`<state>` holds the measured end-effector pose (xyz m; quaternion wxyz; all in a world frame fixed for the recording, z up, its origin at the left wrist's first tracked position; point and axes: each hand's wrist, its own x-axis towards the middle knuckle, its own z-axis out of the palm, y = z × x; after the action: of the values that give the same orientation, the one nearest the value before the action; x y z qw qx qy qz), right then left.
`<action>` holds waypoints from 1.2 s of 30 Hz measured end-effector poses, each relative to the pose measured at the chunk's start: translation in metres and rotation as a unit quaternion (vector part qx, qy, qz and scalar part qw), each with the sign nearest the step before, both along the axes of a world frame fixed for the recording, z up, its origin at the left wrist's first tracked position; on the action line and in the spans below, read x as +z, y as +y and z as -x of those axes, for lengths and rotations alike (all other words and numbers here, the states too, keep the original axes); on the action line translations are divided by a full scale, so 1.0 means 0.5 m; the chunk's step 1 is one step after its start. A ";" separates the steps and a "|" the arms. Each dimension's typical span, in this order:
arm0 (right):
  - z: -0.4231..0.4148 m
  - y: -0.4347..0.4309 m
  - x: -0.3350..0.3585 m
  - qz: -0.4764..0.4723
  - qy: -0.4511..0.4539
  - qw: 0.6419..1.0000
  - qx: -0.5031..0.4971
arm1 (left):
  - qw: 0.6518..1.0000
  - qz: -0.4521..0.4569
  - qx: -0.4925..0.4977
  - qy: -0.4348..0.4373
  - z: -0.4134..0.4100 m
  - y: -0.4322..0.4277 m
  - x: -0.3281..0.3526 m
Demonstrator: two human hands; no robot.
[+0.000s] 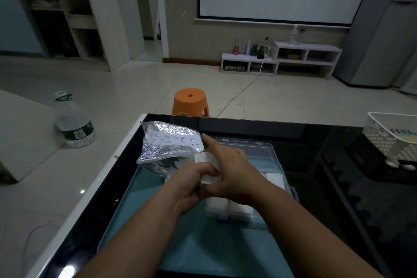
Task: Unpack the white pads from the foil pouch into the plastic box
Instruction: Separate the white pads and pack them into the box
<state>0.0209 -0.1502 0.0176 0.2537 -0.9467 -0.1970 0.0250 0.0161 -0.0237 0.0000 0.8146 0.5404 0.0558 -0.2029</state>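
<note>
One white pad (207,165) sticks out of the mouth of the single foil pouch (168,145), which is held above the open clear plastic box (279,165). The left hand (191,185) grips the pouch's open end with curled fingers. The right hand (228,171) lays its straight index finger against the pouch and touches the pad, though I cannot tell whether its other fingers grip it. Three more pads show inside the box; the hands hide the rest. The box sits on one teal mat (203,246) on the black tabletop (338,198), with one white basket (383,135) at the right edge. One orange stool (190,101) and one water bottle (74,128) stand beyond.
</note>
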 end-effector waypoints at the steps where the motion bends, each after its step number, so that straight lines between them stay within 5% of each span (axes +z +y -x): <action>1: 0.005 -0.001 0.007 -0.003 0.002 1.000 0.008 | 1.000 -0.002 0.009 0.013 -0.001 -0.001 -0.001; 6: 0.011 -0.030 0.019 -0.187 0.095 0.978 -0.015 | 0.998 -0.012 0.041 0.052 -0.010 0.001 -0.005; 11: -0.002 -0.058 -0.001 -0.277 0.085 0.943 -0.161 | 0.997 -0.037 0.066 0.027 -0.026 -0.008 -0.013; 16: 0.004 -0.085 -0.008 -0.326 0.185 0.907 -0.192 | 0.996 -0.073 0.035 -0.028 -0.019 -0.024 -0.014; 28: 0.026 -0.156 -0.018 -0.213 0.151 0.932 -0.249 | 0.971 -0.219 0.023 -0.094 -0.007 -0.087 -0.049; 36: 0.046 -0.200 -0.025 -0.122 0.176 0.944 -0.251 | 0.908 -0.378 0.023 -0.179 0.006 -0.137 -0.073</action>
<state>-0.0020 -0.2503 0.0053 0.3962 -0.9076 0.0930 0.1029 0.0131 -0.0920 -0.0364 0.5503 0.8336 -0.0062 -0.0478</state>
